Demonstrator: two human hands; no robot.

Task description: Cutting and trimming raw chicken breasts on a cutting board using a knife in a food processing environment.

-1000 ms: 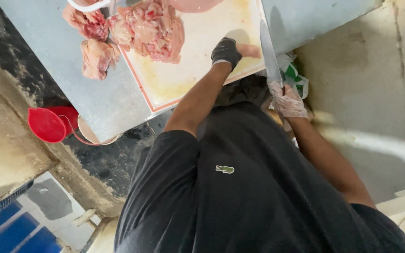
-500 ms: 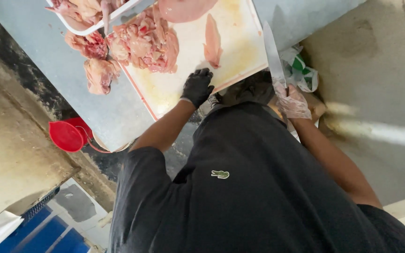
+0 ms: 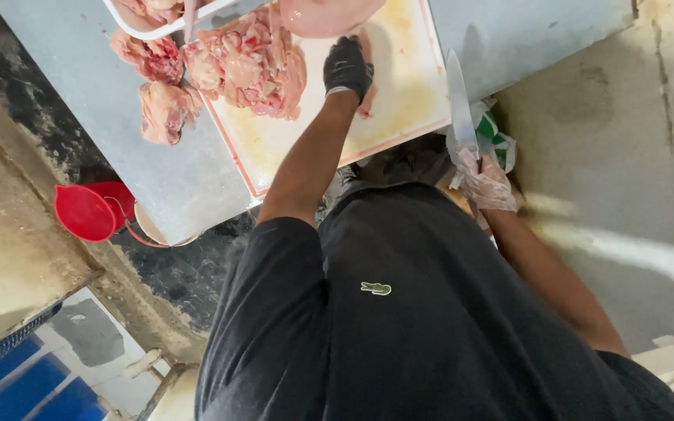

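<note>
Meat strip (image 3: 367,93) half under left hand (image 3: 347,68) (gloved)

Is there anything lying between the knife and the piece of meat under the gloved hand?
Nothing visible does. The knife, held in the right hand, points up over the right edge of the cutting board. Only bare board lies between its blade and the strip of meat that the left hand presses.
</note>
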